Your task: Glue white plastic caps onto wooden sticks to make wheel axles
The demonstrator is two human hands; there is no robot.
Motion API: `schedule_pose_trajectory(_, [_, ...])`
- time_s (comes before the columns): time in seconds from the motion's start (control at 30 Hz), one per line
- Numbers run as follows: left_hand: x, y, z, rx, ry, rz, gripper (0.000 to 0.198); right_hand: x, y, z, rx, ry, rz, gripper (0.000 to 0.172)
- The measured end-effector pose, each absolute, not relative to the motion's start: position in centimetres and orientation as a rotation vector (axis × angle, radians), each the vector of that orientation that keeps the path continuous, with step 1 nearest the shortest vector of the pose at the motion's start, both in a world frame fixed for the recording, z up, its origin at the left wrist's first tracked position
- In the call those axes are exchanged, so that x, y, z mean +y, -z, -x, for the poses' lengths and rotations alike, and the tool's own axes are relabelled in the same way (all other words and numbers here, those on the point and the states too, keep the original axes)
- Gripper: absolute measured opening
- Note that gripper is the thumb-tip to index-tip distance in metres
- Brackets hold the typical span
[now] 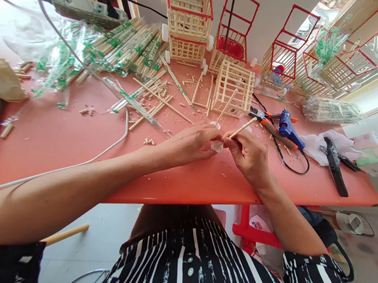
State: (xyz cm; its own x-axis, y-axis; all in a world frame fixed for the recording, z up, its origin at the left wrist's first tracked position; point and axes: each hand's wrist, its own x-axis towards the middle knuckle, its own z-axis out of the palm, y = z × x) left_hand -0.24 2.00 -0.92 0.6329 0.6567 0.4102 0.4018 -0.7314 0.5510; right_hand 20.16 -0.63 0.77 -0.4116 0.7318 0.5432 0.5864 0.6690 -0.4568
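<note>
My left hand [192, 144] pinches a small white round cap [216, 146] just above the red table [66, 140]. My right hand [250, 154] is closed on a short wooden stick [244, 128], whose lower end meets the cap between my fingers. Both hands touch each other at the middle of the table. A small open cage of wooden sticks [233, 88] stands just behind them, with another thin stick leaning on it.
Wrapped chopsticks [124, 48] and loose sticks lie at the back left. Red-framed stick carts [189, 11] stand along the back. Pliers [268, 123], a blue glue gun [287, 126] and a black knife [335, 163] lie right. A white cable [117, 139] crosses left.
</note>
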Motion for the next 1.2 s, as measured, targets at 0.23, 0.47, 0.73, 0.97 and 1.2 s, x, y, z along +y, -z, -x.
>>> schedule_pose_trajectory(0.23, [1.91,0.7,0.28,0.84,-0.829,-2.448,0.017,-0.6,-0.69,-20.15,-2.136,-0.272,1.051,0.041])
schedule_pose_trajectory(0.47, [1.92,0.67,0.27,0.851,-0.803,-2.446,0.019,-0.58,-0.61,-20.18,-2.137,-0.274,1.041,0.041])
schedule_pose_trajectory(0.73, [2.05,1.0,0.24,0.827,-0.832,-2.472,0.019,-0.63,-0.69,-20.14,-2.135,-0.272,1.043,0.039])
schedule_pose_trajectory(0.97, [2.07,1.02,0.24,0.842,-0.814,-2.478,0.015,-0.61,-0.59,-20.17,-2.137,-0.261,1.018,0.036])
schedule_pose_trajectory(1.2, [2.11,0.88,0.16,0.847,-0.815,-2.473,0.016,-0.64,-0.61,-20.16,-2.136,-0.274,1.06,0.038])
